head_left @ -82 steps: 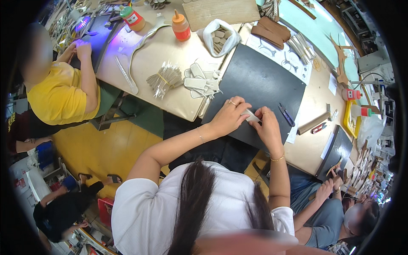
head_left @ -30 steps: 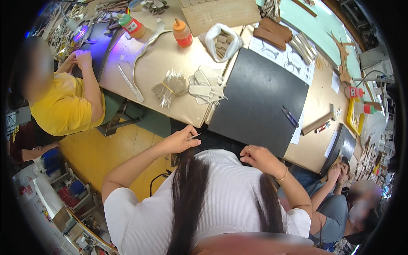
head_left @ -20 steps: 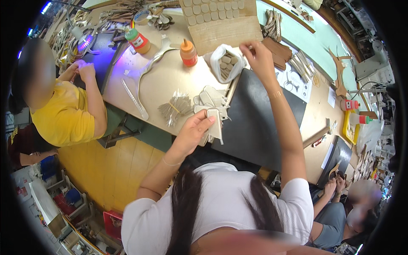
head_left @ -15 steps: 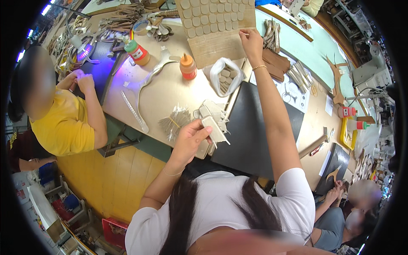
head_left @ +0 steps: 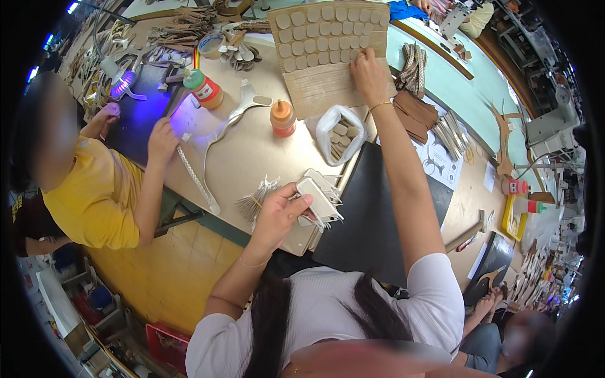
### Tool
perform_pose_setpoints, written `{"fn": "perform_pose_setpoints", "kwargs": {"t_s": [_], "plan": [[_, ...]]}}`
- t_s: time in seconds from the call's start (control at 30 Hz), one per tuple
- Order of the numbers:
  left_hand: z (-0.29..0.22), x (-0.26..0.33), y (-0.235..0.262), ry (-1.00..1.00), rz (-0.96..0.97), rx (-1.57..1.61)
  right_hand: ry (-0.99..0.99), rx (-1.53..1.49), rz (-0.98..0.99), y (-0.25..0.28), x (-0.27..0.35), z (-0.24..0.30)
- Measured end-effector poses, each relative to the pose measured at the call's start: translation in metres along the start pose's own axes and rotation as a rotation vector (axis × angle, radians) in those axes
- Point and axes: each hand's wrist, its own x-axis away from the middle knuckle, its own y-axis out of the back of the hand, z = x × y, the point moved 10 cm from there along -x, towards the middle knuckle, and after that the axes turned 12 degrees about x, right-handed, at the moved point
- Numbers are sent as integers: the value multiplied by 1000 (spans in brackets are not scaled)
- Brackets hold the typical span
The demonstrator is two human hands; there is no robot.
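In my left hand (head_left: 276, 216) is a small stack of pale beige rounded strips (head_left: 317, 196), thumb on top, thin stringy ends sticking out at the sides. My right hand (head_left: 372, 77) reaches far forward onto a brown cardboard sheet (head_left: 318, 94). Its fingers are pinched together at the right end of the lowest rows of small beige oval pieces (head_left: 312, 30) laid out there; whatever they grip is hidden. Near the sheet's lower edge, a white plastic bag (head_left: 324, 137) holds more beige ovals. A tied bundle of thin pale strips (head_left: 257, 200) lies just beyond my left hand.
An orange glue bottle (head_left: 283, 120) and a green-topped bottle (head_left: 203, 89) stand left of the bag. A black board (head_left: 365, 214) lies under my right arm, brown leather pieces (head_left: 414, 116) beyond it. At left, a person in yellow (head_left: 101, 189) works beside a purple-lit lamp (head_left: 121, 82).
My right hand has moved from the cardboard's right edge onto the end of the rows. My left hand still holds the strips, slightly turned. The person in yellow has drawn their hands apart.
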Motion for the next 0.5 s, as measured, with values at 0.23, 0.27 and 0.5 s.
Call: {"fn": "perform_pose_setpoints", "kwargs": {"t_s": [0.23, 0.27, 0.5], "plan": [[3, -3, 3, 21, -13, -29, 93, 76, 21, -13, -9, 4], [4, -3, 2, 34, -7, -29, 95, 90, 38, -15, -10, 4], [0, -7, -1, 6, -12, -24, -209, -142, -80, 2, 3, -25]]}}
